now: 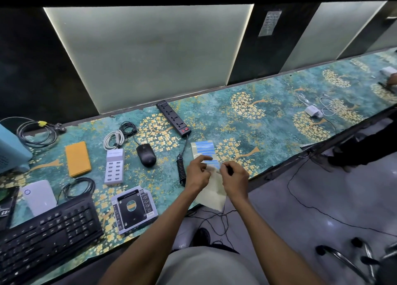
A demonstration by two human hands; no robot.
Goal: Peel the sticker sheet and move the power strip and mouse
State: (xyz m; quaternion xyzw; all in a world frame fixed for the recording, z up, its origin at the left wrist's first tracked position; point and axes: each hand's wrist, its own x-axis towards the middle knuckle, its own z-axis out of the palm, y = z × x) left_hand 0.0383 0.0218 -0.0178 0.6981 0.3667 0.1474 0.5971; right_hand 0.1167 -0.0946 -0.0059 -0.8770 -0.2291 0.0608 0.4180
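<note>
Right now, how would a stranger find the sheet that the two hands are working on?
Follow the black power strip down its coiled cord to the table's near edge. There the left hand and right hand pinch a pale backing sheet. Only it carries blue sticker strips.

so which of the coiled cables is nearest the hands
The black spring-coiled cord of the power strip, just beside the left hand; the other coils lie further left.

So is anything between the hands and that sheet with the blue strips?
Nothing visible. Both the left hand and the right hand are already on the backing sheet, fingers pinching at the blue strips. The coiled power-strip cord lies just left of the left hand, off the sheet.
</note>
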